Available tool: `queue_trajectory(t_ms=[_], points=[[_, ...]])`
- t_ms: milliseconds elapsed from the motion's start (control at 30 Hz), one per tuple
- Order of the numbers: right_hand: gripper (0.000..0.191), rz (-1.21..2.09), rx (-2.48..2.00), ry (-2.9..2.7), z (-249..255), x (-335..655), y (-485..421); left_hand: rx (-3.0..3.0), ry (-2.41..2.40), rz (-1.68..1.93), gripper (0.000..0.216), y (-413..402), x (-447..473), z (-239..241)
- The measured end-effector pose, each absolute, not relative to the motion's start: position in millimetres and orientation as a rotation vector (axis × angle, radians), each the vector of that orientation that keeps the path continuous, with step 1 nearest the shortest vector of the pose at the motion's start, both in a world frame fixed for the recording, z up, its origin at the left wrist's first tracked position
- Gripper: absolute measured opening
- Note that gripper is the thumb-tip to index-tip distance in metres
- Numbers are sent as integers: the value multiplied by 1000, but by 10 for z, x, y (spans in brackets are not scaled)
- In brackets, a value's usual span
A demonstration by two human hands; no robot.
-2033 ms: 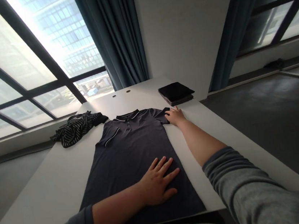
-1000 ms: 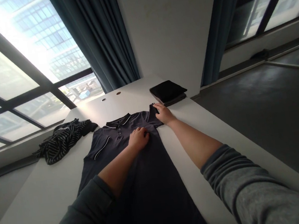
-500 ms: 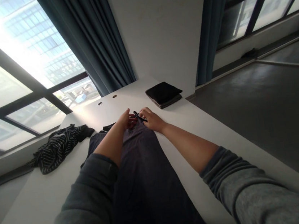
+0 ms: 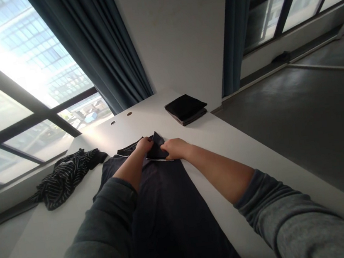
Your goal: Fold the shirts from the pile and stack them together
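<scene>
A dark navy shirt (image 4: 165,205) lies spread lengthwise on the white table, its white-trimmed neckline at the far end. Its far right part, which looks like a sleeve (image 4: 156,151), is turned inward over the body, and a thin white edge shows along it. My left hand (image 4: 144,145) is closed on the inner side of this folded part, near the neckline. On its outer side, my right hand (image 4: 177,148) pinches the same cloth between thumb and fingers. A small corner of fabric stands up between the two hands.
Beyond my right hand sits a stack of folded dark clothes (image 4: 186,108) on the white table (image 4: 234,154). A crumpled black-and-white striped garment (image 4: 68,177) hangs partly over the left edge. Two cable holes, a pillar, curtains and windows are at the back.
The shirt's far right part has been turned over inward and toward me, showing its white edge. My right hand has come slightly nearer, and my left hand has closed on the cloth.
</scene>
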State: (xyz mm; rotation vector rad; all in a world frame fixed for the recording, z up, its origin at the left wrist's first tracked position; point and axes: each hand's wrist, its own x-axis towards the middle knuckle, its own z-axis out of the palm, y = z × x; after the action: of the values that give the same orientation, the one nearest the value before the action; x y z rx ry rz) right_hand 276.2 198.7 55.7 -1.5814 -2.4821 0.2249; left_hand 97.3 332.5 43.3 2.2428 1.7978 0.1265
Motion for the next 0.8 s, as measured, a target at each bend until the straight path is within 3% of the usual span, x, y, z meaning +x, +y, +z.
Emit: queue_trajectory(t_ms=[167, 467, 600, 800], points=[[45, 381, -1757, -2552, 597, 2784, 2002, 2324, 1773, 243, 37, 3378, 1200, 365], [11, 378, -1523, -2647, 563, 2793, 2032, 2310, 1818, 287, 25, 3536, 1423, 241], [12, 663, -1351, -2596, 594, 2928, 2061, 2325, 1852, 338, 27, 3455, 1407, 175], [20, 395, -1610, -2269, 513, 3250, 2175, 2575, 1819, 471, 27, 3099, 1369, 331]])
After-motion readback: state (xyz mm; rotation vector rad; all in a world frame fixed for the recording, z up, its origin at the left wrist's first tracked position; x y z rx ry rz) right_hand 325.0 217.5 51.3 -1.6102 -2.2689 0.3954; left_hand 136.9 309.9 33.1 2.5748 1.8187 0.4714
